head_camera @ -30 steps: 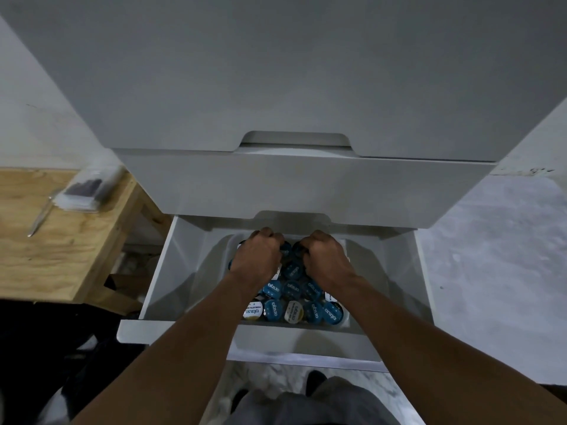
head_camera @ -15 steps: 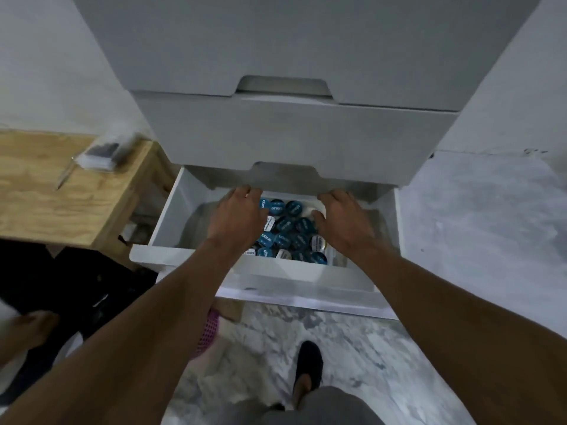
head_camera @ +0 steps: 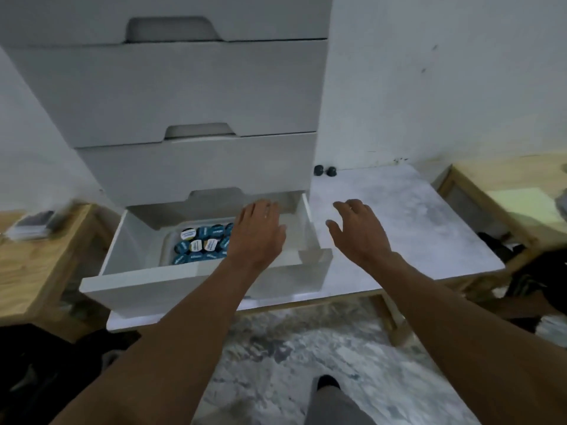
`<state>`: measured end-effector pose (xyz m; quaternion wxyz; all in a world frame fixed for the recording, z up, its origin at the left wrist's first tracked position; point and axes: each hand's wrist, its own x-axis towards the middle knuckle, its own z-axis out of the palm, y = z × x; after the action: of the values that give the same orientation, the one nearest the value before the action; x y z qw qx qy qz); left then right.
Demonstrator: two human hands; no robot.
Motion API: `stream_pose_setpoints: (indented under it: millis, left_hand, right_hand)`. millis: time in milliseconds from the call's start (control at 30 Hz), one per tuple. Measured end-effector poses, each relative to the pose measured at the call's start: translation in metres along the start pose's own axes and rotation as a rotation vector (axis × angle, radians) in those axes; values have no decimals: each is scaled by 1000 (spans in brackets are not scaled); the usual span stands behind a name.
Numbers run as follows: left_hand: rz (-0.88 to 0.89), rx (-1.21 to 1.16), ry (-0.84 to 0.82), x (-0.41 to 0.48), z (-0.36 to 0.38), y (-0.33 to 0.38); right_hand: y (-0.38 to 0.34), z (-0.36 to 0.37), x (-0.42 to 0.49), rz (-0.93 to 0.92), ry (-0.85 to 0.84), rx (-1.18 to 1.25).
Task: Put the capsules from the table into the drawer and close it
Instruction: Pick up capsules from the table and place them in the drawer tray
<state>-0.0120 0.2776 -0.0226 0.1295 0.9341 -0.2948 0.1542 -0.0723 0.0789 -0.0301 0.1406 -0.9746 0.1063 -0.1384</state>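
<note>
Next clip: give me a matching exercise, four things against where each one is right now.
Things:
1. blue capsules
2. left hand
3. right hand
4. two small dark objects

Places:
A. above the bare table
B. inside the open drawer
C. at the table's back edge
D. above the drawer's right end

Pairs: 1-B, 2-D, 3-A, 4-C.
</note>
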Motion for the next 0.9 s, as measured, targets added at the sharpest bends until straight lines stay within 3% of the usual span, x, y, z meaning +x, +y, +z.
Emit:
stream_pose_setpoints:
  millis: [367,633,900]
  left_hand:
    - [222,179,102,100,53,122]
    - [29,247,100,165,95,187]
    - [-95,312,26,197,114,192]
  right_hand:
    - [134,-50,38,-6,50,-101]
    - [233,-73,98,-122,-52,-127]
    - [263,-57,154,-226,-118,-48]
